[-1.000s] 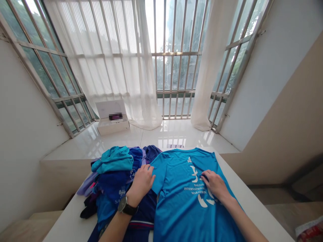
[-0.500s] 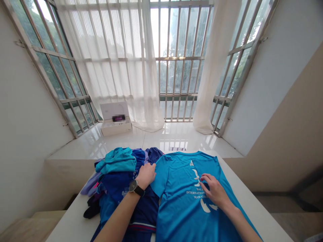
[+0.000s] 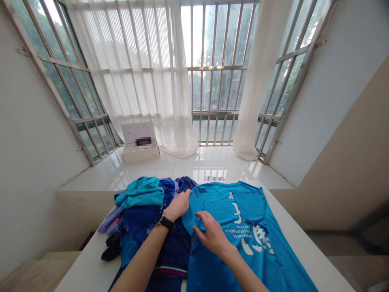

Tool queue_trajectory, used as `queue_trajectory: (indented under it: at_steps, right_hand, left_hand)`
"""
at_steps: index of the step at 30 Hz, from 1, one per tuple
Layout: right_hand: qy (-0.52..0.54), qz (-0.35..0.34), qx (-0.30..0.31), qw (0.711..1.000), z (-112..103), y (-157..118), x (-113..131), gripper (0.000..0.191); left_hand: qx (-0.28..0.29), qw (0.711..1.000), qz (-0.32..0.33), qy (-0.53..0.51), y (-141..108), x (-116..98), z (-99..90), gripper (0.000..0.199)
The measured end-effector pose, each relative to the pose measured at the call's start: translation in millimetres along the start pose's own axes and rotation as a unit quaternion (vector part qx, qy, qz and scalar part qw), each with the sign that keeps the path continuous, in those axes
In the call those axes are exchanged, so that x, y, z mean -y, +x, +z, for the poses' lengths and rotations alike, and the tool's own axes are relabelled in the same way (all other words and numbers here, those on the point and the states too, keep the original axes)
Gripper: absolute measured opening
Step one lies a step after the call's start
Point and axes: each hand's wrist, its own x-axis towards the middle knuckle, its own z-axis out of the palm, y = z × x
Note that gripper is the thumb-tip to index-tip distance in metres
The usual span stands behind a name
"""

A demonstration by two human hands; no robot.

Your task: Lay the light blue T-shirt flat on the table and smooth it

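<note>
A blue T-shirt (image 3: 219, 263) with white lettering lies spread flat on the white table, its right side folded inward with that sleeve lying over the body. My left hand (image 3: 179, 206), a black-strapped watch (image 3: 165, 221) on its wrist, has its fingers closed on the edge of the shirt's left sleeve near the shoulder. Over the same sleeve's lower part hovers my right hand (image 3: 212, 235), thumb and fingers apart, holding nothing. Beside the shirt, a heap of crumpled clothes (image 3: 136, 221) in dark blue, purple and black has a turquoise garment (image 3: 141, 192) on top.
The white table (image 3: 86, 259) reaches to a glossy window ledge (image 3: 179, 166). An open white box (image 3: 140, 154) stands on the ledge at the left. Sheer curtains (image 3: 146, 81) hang before the barred windows. Walls close in on both sides.
My right hand has moved left from the folded right sleeve toward the left sleeve. My left hand has shifted slightly up and right along the sleeve edge.
</note>
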Motion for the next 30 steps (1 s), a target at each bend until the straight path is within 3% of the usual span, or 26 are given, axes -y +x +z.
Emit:
queue_trajectory:
  at_steps: [3,6,10,14,20,25,30]
  right_hand:
    - [0.014,0.027,-0.028,0.999,16.4,9.3,-1.2,0.056]
    - [0.049,0.062,-0.088,0.993,26.3,18.7,-4.1,0.066]
    - [0.085,0.095,-0.146,0.981,23.8,26.8,-10.1,0.049]
    - [0.085,0.110,-0.148,0.979,8.9,23.7,-20.5,0.024]
    - [0.071,0.136,-0.163,0.974,-7.9,14.3,-31.0,0.031]
    - [0.057,0.150,-0.177,0.971,-28.9,20.7,-39.0,0.040]
    - [0.036,0.198,-0.182,0.963,-59.1,19.3,-73.5,0.041]
  left_hand:
    - [-0.007,0.992,0.008,-0.123,4.8,-2.0,6.9,0.032]
    - [-0.013,0.971,0.000,-0.239,10.4,-7.9,17.4,0.027]
    - [-0.014,0.935,-0.008,-0.353,16.0,-18.0,27.2,0.026]
    - [-0.005,0.904,-0.011,-0.428,16.4,-19.7,29.1,0.036]
    - [-0.016,0.840,-0.013,-0.542,11.3,-9.3,28.2,0.042]
    - [-0.023,0.844,-0.011,-0.536,26.2,-22.8,25.2,0.045]
    - [0.006,0.866,0.058,-0.497,59.2,-44.8,40.8,0.062]
